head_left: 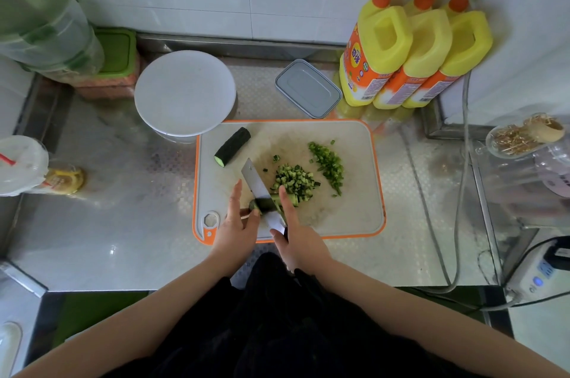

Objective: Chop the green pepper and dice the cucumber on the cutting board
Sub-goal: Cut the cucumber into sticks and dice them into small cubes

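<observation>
— Steel counter first, patterned and shiny, running under everything. What sits on it?

— An orange-rimmed cutting board in the middle. Behind it, three yellow pump bottles stand in a row against the tiled wall, a round white plate lies to the left touching the board's far corner, and a grey lidded container lies between the plate and the bottles.

— And on the board?

— A dark cucumber half lies uncut near the far left corner. Mid-board is a heap of diced cucumber, and just to its right a separate strip of chopped green pepper.

— The hands?

— The right hand is closed around the handle of a knife, forefinger stretched along the blade's side; the blade slants toward the far left. The left hand holds down the cucumber strips under the blade at the near edge of the heap, thumb and a finger bent onto them, forefinger pointing straight out
</observation>
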Demonstrator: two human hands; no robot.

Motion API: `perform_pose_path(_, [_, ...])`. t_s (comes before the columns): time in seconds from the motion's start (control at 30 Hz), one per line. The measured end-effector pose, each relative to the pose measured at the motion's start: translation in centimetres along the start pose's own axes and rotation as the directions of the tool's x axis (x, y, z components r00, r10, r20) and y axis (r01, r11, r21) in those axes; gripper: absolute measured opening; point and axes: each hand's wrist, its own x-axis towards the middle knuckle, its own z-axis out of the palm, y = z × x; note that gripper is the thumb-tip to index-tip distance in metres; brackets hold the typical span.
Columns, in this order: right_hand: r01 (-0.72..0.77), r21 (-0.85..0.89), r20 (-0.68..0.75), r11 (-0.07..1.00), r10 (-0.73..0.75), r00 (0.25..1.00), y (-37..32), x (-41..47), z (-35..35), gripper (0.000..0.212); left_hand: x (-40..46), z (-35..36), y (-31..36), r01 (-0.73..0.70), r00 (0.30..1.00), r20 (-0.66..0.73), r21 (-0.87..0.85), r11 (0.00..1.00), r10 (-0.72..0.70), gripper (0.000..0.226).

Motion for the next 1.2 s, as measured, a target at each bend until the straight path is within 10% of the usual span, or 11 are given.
perform_pose_path(0.7, [-0.193, -0.085, -0.006, 0.978, 0.193, 0.981, -0.5, 0.9, -1.2, 0.086, 1.4, 0.4, -1.9, 0.14, 0.989, -0.021, -0.143, 0.98, -0.145, 0.039])
perform_pose_path(0.87, [-0.065, -0.221, 0.012, 0.973, 0.069, 0.998, -1.2, 0.6, -1.7, 0.02, 1.9, 0.5, -2.9, 0.149, 0.988, 0.003, -0.258, 0.955, -0.153, 0.029])
perform_pose_path(1.2, [0.051, -0.265, 0.087, 0.963, -0.029, 0.996, -2.8, -1.1, -2.8, 0.031, 2.3, 0.6, -3.4, 0.132, 0.99, 0.0, -0.29, 0.948, -0.138, 0.035])
